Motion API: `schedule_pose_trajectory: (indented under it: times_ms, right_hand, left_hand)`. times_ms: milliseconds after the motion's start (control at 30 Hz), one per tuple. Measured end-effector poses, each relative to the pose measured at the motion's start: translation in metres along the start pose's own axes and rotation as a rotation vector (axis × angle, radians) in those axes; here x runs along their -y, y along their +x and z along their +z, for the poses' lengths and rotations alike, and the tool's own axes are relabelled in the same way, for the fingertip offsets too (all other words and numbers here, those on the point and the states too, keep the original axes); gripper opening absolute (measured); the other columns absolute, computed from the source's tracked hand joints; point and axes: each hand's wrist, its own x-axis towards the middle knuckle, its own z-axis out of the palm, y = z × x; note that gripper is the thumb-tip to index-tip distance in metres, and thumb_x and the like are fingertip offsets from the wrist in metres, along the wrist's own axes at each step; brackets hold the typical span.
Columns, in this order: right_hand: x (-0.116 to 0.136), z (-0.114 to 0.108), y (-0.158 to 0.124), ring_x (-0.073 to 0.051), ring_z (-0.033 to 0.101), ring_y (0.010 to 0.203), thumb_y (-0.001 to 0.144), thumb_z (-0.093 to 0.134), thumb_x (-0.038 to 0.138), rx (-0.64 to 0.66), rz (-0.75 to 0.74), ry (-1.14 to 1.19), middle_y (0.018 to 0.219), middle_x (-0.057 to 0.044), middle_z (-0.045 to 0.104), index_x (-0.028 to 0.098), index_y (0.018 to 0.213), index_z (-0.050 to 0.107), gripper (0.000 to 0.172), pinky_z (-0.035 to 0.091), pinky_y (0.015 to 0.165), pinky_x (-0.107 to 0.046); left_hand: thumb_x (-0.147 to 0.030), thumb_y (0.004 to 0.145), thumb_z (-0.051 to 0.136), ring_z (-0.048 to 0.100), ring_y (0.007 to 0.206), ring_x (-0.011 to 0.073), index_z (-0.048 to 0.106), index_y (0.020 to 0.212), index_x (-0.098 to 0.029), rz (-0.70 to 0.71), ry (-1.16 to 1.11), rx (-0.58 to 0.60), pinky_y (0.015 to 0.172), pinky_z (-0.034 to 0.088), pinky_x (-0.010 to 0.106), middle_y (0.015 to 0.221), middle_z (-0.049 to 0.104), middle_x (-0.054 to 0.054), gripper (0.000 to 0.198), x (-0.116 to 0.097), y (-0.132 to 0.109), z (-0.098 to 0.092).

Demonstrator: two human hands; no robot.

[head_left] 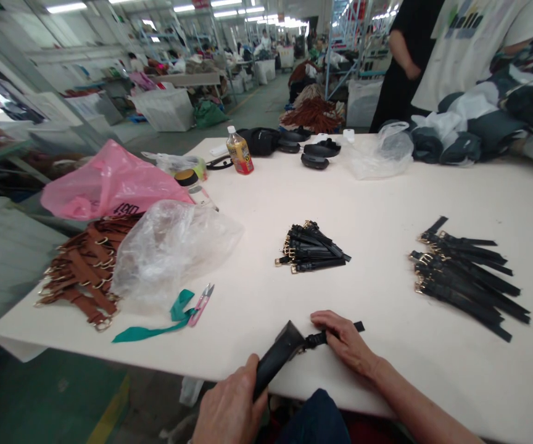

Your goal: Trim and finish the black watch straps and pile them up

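At the table's near edge my left hand is closed around a wide black leather-like strap, its end tilted up and away. Its tip meets a short black buckle strap lying close to the tabletop. The fingers of my right hand are wrapped over that buckle strap, and its cut end pokes out to the right. Whether the two pieces are joined is hard to make out. Ahead lies a small pile of black buckle straps with gold buckles. A second spread of longer black buckle straps is on the right.
Brown straps with rings, a clear plastic bag and a pink bag cover the left side. Pink thread snips rest by a green ribbon. A drink bottle stands farther back. Two people stand beyond the table.
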Motion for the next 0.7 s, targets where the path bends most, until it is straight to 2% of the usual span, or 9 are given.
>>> schedule_pose_trajectory:
  times_ms: [100, 233, 367, 467, 600, 700]
  right_hand:
    - [0.001, 0.001, 0.0, -0.02, 0.053, 0.102, 0.07, 0.038, 0.003, -0.014, 0.008, -0.017, 0.108, -0.007, 0.058, 0.02, 0.107, 0.058, 0.045, 0.042, 0.091, -0.037]
    - [0.005, -0.001, 0.0, -0.02, 0.053, 0.103, 0.073, 0.038, 0.005, 0.005, 0.014, -0.016, 0.109, -0.007, 0.058, 0.021, 0.109, 0.057, 0.043, 0.041, 0.091, -0.037]
    - [0.003, -0.003, -0.001, -0.021, 0.051, 0.103, 0.076, 0.039, 0.008, -0.009, 0.024, 0.001, 0.111, -0.007, 0.057, 0.021, 0.112, 0.055, 0.041, 0.04, 0.092, -0.037]
    - [0.002, -0.003, -0.001, -0.019, 0.053, 0.097, 0.074, 0.039, 0.007, -0.053, 0.073, 0.019, 0.108, -0.006, 0.056, 0.021, 0.114, 0.053, 0.045, 0.042, 0.088, -0.035]
    - [0.006, 0.0, -0.001, -0.017, 0.055, 0.088, 0.072, 0.04, 0.006, -0.064, 0.093, 0.024, 0.103, -0.006, 0.057, 0.021, 0.113, 0.054, 0.046, 0.044, 0.083, -0.033]
    - [0.009, 0.0, -0.001, -0.017, 0.055, 0.088, 0.074, 0.04, 0.008, -0.067, 0.099, 0.019, 0.101, -0.006, 0.057, 0.021, 0.112, 0.055, 0.043, 0.044, 0.083, -0.033]
  left_hand:
    - [-0.025, 0.08, 0.038, 0.061, 0.093, 0.0228, 0.039, 0.123, -0.022, 0.026, 0.014, 0.022, 0.078, 0.046, 0.034, 0.101, 0.065, 0.007, 0.043, 0.003, -0.002, -0.003]
    - [-0.022, 0.075, 0.044, 0.062, 0.087, 0.0246, 0.04, 0.122, -0.023, 0.078, 0.048, 0.007, 0.073, 0.046, 0.036, 0.099, 0.065, 0.007, 0.047, -0.016, 0.003, -0.006]
    - [-0.026, 0.078, 0.041, 0.062, 0.084, 0.0237, 0.042, 0.12, -0.022, 0.092, 0.003, -0.061, 0.07, 0.046, 0.035, 0.094, 0.066, 0.006, 0.042, -0.032, 0.017, -0.001]
    - [-0.028, 0.079, 0.04, 0.061, 0.087, 0.0231, 0.043, 0.12, -0.02, 0.06, -0.028, -0.055, 0.072, 0.046, 0.034, 0.094, 0.067, 0.007, 0.041, -0.022, 0.02, 0.002]
    - [-0.028, 0.078, 0.042, 0.059, 0.094, 0.0247, 0.042, 0.122, -0.019, 0.045, 0.01, -0.007, 0.08, 0.044, 0.038, 0.101, 0.065, 0.008, 0.045, 0.01, 0.01, 0.002]
    - [-0.027, 0.077, 0.042, 0.059, 0.094, 0.0243, 0.045, 0.12, -0.021, 0.061, 0.019, 0.01, 0.081, 0.044, 0.038, 0.1, 0.065, 0.007, 0.043, 0.02, 0.003, -0.001]
